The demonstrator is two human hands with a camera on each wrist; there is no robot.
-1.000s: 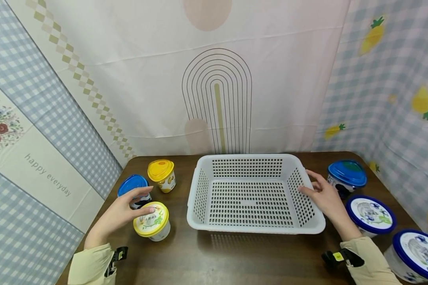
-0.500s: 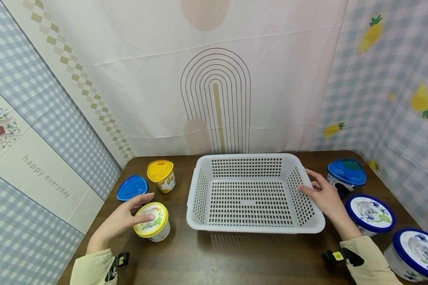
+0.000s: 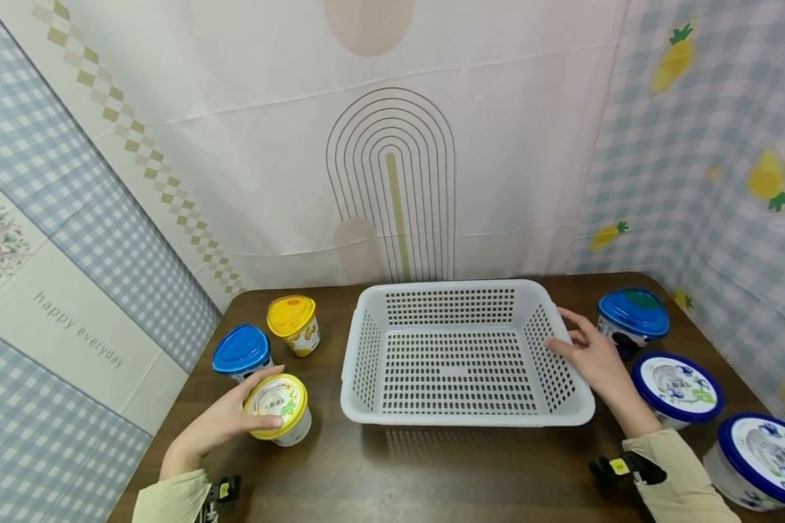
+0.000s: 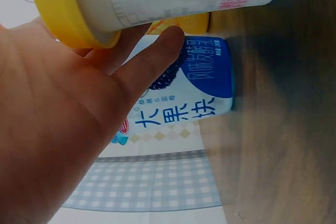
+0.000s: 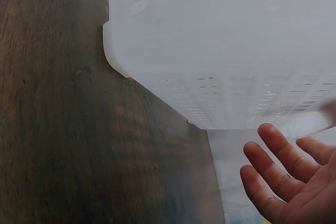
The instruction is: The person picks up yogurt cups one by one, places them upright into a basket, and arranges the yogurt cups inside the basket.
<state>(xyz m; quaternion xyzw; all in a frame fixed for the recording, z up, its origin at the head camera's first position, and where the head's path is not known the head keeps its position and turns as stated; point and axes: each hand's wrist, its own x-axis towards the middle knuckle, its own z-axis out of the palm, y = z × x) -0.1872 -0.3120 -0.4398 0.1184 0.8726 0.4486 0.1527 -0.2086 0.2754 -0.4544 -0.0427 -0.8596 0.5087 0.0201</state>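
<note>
My left hand (image 3: 219,421) spans a white yogurt tub with a yellow lid (image 3: 276,399), thumb along the lid's near edge and fingers toward its far left. In the left wrist view, straight, spread fingers (image 4: 155,59) lie beside this tub, before a blue-and-white yogurt cup (image 4: 210,77). The thumb is hidden there. My right hand (image 3: 592,359) holds the right rim of the white plastic basket (image 3: 458,420), thumb inside and fingers outside. From the right wrist, those fingers (image 5: 278,156) show slightly bent next to the outer wall.
Behind the left hand stand a blue-lidded cup (image 3: 240,349) and a yellow cup (image 3: 294,316). Right of the basket are another blue-lidded cup (image 3: 633,312) and two white tubs with dark blue lids, one near (image 3: 768,457), one farther back (image 3: 677,386). A patterned cloth (image 3: 497,160) hangs behind the table.
My left hand has come down from over the tub; its thumb has moved from the middle of the lid to the near edge. The right hand has stayed on the basket's rim.
</note>
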